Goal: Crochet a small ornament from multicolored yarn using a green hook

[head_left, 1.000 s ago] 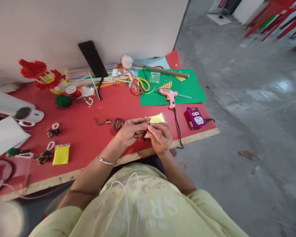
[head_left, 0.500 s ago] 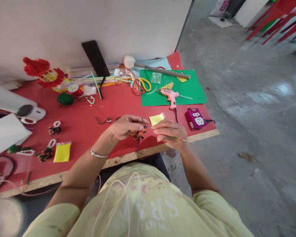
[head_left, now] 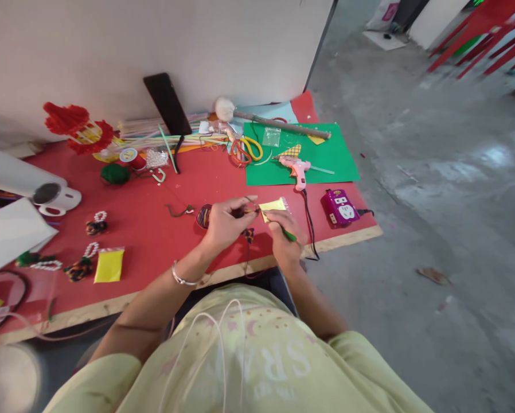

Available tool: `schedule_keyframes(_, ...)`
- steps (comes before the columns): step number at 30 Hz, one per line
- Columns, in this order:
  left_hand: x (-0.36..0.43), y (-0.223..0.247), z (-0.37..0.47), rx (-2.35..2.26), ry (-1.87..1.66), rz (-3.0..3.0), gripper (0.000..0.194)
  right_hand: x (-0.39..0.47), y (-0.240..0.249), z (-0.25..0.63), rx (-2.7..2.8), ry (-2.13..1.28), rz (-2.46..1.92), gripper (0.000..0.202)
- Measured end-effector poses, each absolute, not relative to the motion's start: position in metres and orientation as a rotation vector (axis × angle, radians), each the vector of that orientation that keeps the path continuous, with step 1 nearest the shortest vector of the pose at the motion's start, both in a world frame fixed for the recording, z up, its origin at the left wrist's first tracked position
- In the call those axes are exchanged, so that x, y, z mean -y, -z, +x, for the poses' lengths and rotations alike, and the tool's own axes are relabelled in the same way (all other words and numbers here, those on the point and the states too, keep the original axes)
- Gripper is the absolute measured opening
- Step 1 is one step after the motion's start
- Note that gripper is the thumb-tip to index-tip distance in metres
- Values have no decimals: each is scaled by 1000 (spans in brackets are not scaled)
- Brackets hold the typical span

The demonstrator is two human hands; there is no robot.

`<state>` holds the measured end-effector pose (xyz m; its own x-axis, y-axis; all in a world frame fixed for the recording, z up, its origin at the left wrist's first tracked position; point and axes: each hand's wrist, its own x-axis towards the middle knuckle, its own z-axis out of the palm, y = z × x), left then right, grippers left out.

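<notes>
My left hand (head_left: 227, 223), with a silver bangle at the wrist, pinches a small dark multicoloured yarn piece (head_left: 249, 234) that hangs below its fingertips. In my right hand (head_left: 287, 236) is a green-handled tool (head_left: 289, 234), its thin tip at the yarn by the left fingertips. The two hands nearly meet above the front part of the red tabletop (head_left: 163, 235). Just left of my left hand lies a ball of multicoloured yarn (head_left: 203, 216), partly covered. A yellow packet (head_left: 272, 206) lies behind my right hand.
A pink glue gun (head_left: 297, 169) rests on a green sheet (head_left: 339, 160), near scissors (head_left: 252, 148). At the right edge sits a purple power socket (head_left: 340, 207). A white cup (head_left: 62, 201), another yellow packet (head_left: 109, 265) and beaded yarn pieces (head_left: 80, 268) are at left.
My right hand has moved left and turned, bringing the green tool to the yarn. My left hand has shifted slightly right, uncovering the yarn ball.
</notes>
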<state>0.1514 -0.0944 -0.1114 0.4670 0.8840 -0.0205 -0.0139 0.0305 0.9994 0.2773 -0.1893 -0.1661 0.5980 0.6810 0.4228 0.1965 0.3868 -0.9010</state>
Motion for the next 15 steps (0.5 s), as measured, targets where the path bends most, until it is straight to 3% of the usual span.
schedule_keyframes(3, 110, 119, 158, -930, -979, 1437, 39, 187, 166, 268, 1076, -65, -1260, 18)
schedule_keyframes(6, 113, 115, 158, -938, -984, 1270, 38, 179, 166, 268, 1125, 22, -1157, 22)
schedule_keyframes(11, 86, 101, 143, -644, -365, 792, 37, 172, 163, 290, 1098, -200, -950, 21)
schedule_keyframes(15, 68, 97, 131, -580, -202, 798, 35, 178, 155, 321, 1319, -352, -928, 23)
